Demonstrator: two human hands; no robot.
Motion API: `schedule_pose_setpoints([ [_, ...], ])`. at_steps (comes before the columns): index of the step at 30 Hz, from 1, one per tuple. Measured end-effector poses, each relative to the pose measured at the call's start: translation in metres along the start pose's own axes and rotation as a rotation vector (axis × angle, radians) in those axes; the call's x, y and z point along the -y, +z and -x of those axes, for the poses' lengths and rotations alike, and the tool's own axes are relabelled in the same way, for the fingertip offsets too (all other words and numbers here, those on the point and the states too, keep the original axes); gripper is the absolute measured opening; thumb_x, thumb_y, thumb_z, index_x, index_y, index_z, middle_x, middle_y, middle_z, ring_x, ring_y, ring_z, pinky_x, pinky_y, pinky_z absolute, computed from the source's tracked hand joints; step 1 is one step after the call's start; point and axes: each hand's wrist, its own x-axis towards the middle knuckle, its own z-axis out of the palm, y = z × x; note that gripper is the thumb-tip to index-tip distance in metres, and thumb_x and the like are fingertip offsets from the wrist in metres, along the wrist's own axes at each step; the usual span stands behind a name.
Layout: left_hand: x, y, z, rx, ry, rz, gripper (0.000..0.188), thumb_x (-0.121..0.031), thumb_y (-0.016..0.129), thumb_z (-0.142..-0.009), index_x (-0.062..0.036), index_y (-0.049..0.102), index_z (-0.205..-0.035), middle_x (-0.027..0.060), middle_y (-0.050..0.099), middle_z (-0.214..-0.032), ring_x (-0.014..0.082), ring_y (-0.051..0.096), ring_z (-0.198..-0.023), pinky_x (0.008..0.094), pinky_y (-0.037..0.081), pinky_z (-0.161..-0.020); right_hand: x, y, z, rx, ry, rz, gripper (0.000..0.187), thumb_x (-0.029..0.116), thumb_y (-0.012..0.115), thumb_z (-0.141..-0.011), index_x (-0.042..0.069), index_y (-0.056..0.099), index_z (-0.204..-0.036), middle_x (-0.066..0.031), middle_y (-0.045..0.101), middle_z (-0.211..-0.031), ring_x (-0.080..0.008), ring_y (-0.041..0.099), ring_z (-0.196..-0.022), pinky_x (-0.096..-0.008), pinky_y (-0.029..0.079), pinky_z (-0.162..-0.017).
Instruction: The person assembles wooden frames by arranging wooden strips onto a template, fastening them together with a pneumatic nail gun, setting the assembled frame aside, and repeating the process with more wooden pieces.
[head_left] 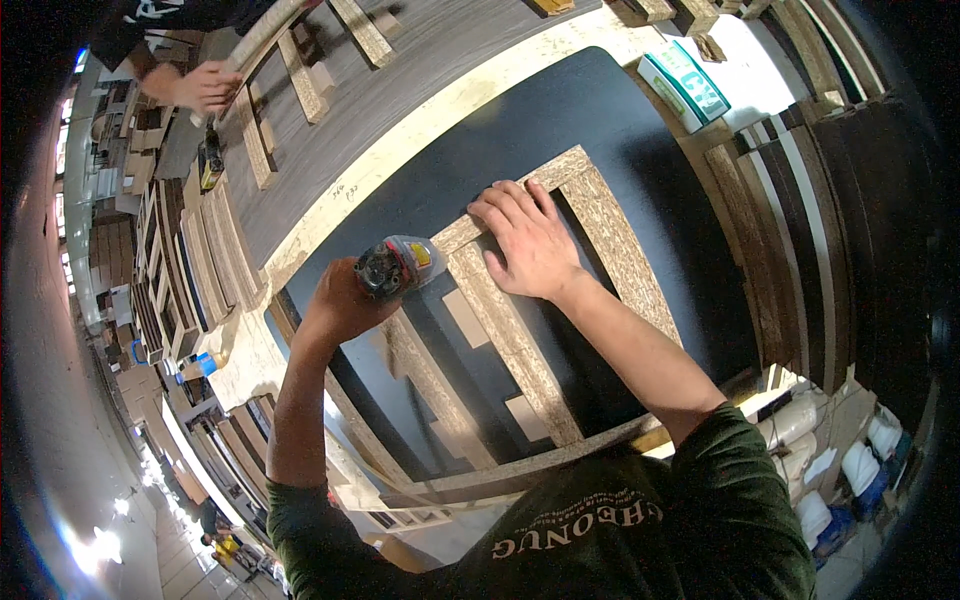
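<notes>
My left hand is wrapped round what looks like a nail gun, with a dark rounded top and a clear part bearing red and yellow. The tool is over the left part of the far rail of a chipboard frame; whether its nose touches the wood is hidden. My right hand lies palm down on that rail, right of the tool, fingers spread over its far edge. The frame has several slats running toward me and rests on a black panel. Small blocks sit beside the slats.
At the far left, a co-worker's hand rests near chipboard strips on a grey panel. A similar dark tool is below it. A green-and-white box stands far right, with stacked boards along the right side.
</notes>
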Motion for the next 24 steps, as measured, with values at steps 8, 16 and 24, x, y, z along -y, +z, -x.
schedule_pose_setpoints([
  [8, -0.004, -0.003, 0.001, 0.013, 0.006, 0.005, 0.023, -0.017, 0.076, -0.070, -0.0022, 0.068, -0.086, 0.0156, 0.069, -0.078, 0.0257, 0.070, -0.076, 0.0329, 0.055, -0.066, 0.001, 0.000, 0.001, -0.014, -0.001, -0.015, 0.057, 0.020, 0.060, -0.069, 0.008, 0.047, -0.123, -0.0112, 0.046, -0.125, -0.0275, 0.036, -0.127, -0.0463, 0.022, -0.111],
  [16, 0.006, 0.006, -0.006, -0.037, 0.046, 0.094, 0.027, -0.019, 0.075, -0.070, -0.0014, 0.068, -0.090, 0.0170, 0.069, -0.078, 0.0267, 0.069, -0.079, 0.0340, 0.053, -0.064, 0.001, -0.001, -0.001, -0.014, -0.014, -0.027, 0.055, 0.020, 0.060, -0.069, 0.008, 0.047, -0.120, -0.0113, 0.047, -0.124, -0.0275, 0.037, -0.127, -0.0464, 0.023, -0.111],
  [24, -0.007, 0.003, -0.005, -0.058, 0.083, 0.067, 0.024, -0.016, 0.073, -0.069, -0.0013, 0.067, -0.088, 0.0156, 0.068, -0.076, 0.0246, 0.069, -0.078, 0.0327, 0.052, -0.064, -0.001, 0.001, 0.000, -0.025, -0.018, -0.028, 0.054, 0.019, 0.061, -0.069, 0.007, 0.048, -0.120, -0.0121, 0.047, -0.125, -0.0281, 0.037, -0.126, -0.0464, 0.023, -0.110],
])
